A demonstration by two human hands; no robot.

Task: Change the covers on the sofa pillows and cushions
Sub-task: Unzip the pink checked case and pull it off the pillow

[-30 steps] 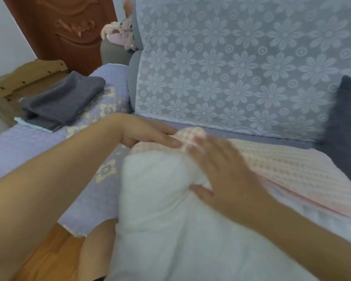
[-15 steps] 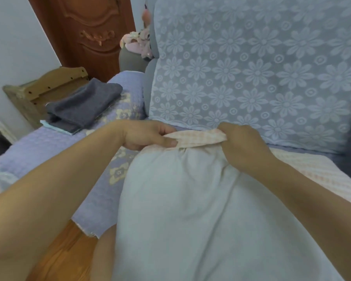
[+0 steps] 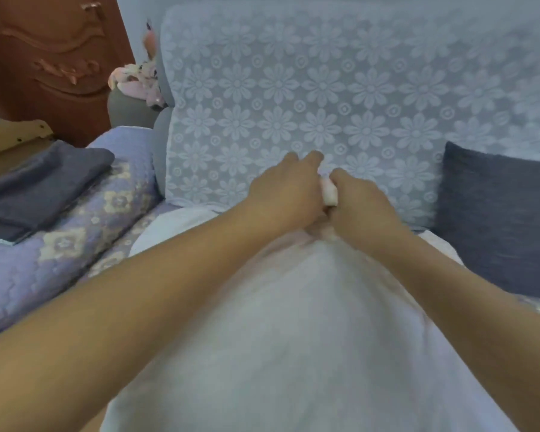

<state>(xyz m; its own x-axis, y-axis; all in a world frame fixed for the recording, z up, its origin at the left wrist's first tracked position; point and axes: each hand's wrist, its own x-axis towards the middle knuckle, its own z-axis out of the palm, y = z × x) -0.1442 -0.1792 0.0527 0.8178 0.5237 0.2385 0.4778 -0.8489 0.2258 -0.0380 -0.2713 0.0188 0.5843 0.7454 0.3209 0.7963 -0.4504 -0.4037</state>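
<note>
Both hands have moved together: the left hand (image 3: 289,190) and right hand (image 3: 360,202) are now meeting at frame centre, fingers curled, pinching the pink cover (image 3: 329,191) at the top of the white pillow (image 3: 287,322). Sofa back (image 3: 325,98) is sitting just behind; a dark cushion (image 3: 499,219) is crowding the right. Motion blur is hiding the fingertips.

I see a sofa back (image 3: 325,113) draped in pale floral lace filling the upper frame, a carved reddish wooden door (image 3: 50,57) at upper left, and a lilac quilted seat cover (image 3: 75,244) at left
</note>
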